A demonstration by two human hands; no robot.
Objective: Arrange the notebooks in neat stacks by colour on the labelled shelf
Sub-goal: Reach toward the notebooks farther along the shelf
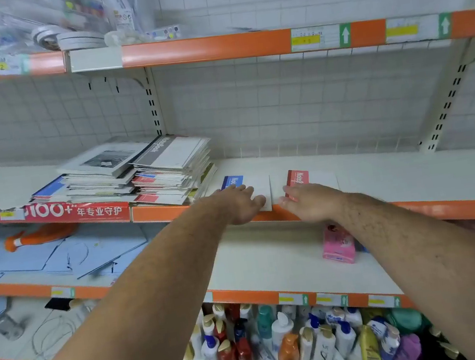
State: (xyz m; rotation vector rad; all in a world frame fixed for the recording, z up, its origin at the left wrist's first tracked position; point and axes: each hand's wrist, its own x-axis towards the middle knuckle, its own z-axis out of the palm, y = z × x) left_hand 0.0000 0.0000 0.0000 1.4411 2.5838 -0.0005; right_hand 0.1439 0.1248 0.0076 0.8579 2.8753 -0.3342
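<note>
A blue-banded white notebook [256, 184] lies flat at the front of the middle shelf [397, 175]. My left hand [242, 203] rests palm down on its near edge. A red-banded notebook [315, 178] lies just to its right, apart from it, and my right hand [309, 201] lies flat on its near corner. To the left stand two untidy piles of mixed notebooks [168, 171], one topped by a grey-banded book, the other [100, 168] by a book with a grey picture. Neither hand grips anything.
The shelf's orange front rail [161, 212] runs under my wrists. Right of the red notebook the shelf is bare. A pink pack [338, 245] sits on the shelf below, with blue sheets [67, 255] at left. Bottles [283, 344] fill the lowest shelf.
</note>
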